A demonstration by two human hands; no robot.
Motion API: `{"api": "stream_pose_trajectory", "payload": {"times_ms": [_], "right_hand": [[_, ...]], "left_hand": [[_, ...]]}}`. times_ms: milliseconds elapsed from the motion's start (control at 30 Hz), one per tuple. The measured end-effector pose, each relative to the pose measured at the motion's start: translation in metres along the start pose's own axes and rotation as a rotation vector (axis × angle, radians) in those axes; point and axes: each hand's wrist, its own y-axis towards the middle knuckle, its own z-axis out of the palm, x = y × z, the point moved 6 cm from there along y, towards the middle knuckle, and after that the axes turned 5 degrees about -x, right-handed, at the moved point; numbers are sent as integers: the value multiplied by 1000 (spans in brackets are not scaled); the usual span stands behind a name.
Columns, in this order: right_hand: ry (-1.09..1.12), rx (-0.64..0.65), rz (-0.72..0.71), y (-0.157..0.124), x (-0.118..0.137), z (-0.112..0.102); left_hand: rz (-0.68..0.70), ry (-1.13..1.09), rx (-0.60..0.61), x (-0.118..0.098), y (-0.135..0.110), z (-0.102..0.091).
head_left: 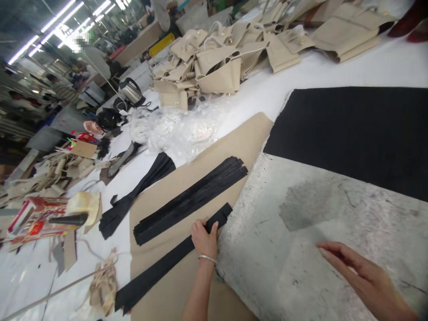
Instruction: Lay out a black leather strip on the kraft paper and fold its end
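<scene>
My left hand (204, 240), with a bracelet at the wrist, is closed round the upper end of a stack of long black strips (160, 267). The stack lies slantwise on a beige sheet. Beside it rests a second bundle of black strips (190, 200), apart from my hand. My right hand (363, 274) is above a worn grey-white board (301, 263), its fingers stretched out and close to one another, with nothing visible in them. A large black sheet (354, 133) covers the far part of that board.
Another black strip bundle (137, 196) lies at the beige sheet's (234, 138) left edge. Behind are clear plastic bags (177, 127) and a heap of beige bag pieces (217, 67). A red box (36, 220) and a crumpled tan scrap (103, 285) lie at left.
</scene>
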Motion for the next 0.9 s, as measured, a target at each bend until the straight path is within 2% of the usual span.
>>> {"api": "stream_pose_trajectory", "payload": {"times_ms": [100, 300, 433, 567, 733, 900], "right_hand": [[58, 168, 9, -11, 16, 35], [97, 301, -73, -15, 74, 73], [167, 380, -143, -8, 116, 104], [258, 451, -232, -5, 150, 143], [366, 508, -232, -3, 179, 190], [436, 544, -197, 0, 192, 216]], "left_hand": [[5, -100, 7, 8, 0, 1], [-76, -416, 12, 29, 4, -2], [-140, -571, 29, 36, 5, -21], [-170, -681, 92, 33, 2, -42], [-192, -772, 207, 28, -5, -52], [-193, -802, 237, 33, -6, -47]]}}
